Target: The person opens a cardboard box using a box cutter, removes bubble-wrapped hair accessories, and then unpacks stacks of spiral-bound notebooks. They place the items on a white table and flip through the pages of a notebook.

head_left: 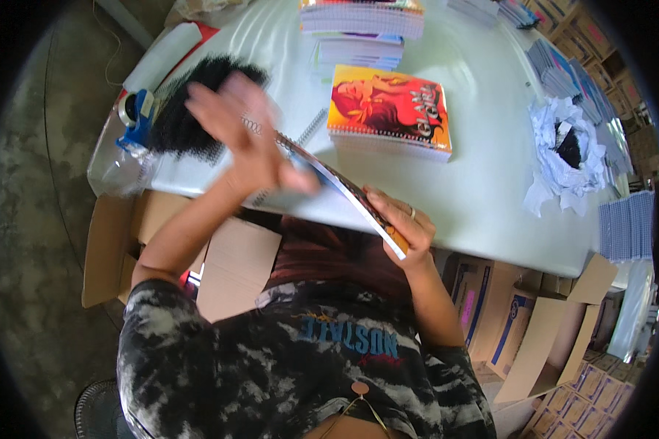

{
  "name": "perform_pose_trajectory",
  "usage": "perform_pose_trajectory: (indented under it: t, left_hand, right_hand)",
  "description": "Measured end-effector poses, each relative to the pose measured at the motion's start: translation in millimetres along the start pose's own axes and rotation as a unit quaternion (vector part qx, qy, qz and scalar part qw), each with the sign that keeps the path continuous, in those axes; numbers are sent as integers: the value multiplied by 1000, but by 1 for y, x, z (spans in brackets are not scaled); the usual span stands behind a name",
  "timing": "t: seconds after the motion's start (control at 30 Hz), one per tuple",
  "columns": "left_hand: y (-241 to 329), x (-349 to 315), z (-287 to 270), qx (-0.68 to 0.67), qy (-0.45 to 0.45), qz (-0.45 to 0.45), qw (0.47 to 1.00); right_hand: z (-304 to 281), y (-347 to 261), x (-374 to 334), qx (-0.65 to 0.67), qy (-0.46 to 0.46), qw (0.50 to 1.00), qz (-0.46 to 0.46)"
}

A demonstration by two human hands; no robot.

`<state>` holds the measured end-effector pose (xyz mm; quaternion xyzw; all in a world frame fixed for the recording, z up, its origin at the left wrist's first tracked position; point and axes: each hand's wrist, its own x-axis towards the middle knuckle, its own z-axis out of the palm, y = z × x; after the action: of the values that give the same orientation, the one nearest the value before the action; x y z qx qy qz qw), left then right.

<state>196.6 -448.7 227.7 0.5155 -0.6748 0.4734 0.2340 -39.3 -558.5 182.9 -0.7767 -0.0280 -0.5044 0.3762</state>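
Observation:
My right hand (408, 228) grips the lower end of a notebook (353, 196), thumb on one side and fingers on the other; a ring shows on one finger. The notebook is tilted edge-on above the table's near edge. From its upper left end a wire-like spiral coil (251, 124) sticks out. Beside that end is my left hand (245, 135), blurred by motion, fingers stretched out and thumb apart. Behind it lies a heap of black spiral coils (190, 110). One loose coil (313, 127) rests on the table near a stack of spiral notebooks (389, 110) with a red and yellow cover.
More notebooks (360, 22) are piled at the far side of the pale table (483, 197). A blue tape dispenser (138, 121) stands at the left edge. Crumpled pale paper (564, 157) holds something black at right. Open cardboard boxes (241, 267) sit below the near edge.

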Motion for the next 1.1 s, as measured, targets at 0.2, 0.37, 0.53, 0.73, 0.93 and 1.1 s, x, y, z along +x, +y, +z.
perform_pose_trajectory:
  t: [0.2,0.37,0.53,0.73,0.93,1.1]
  left_hand:
    - [52,-46,-3,-34,-276,92,956]
    - [-12,1,12,57,-28,-73,995]
    - [50,-41,3,-125,-107,43,985]
    - [-13,42,-1,-92,-173,-104,975]
    - [-24,67,13,-24,95,-73,993]
    - [18,-20,23,-150,-128,-162,967]
  right_hand:
    - [-3,8,0,-4,33,999,35]
    - [3,2,10,34,-14,999,-8]
    - [-3,11,6,5,9,998,67]
    - [-3,6,10,134,5,971,198]
    - [-5,11,0,-11,-1,996,94]
    - [1,8,-2,-22,1,998,56]
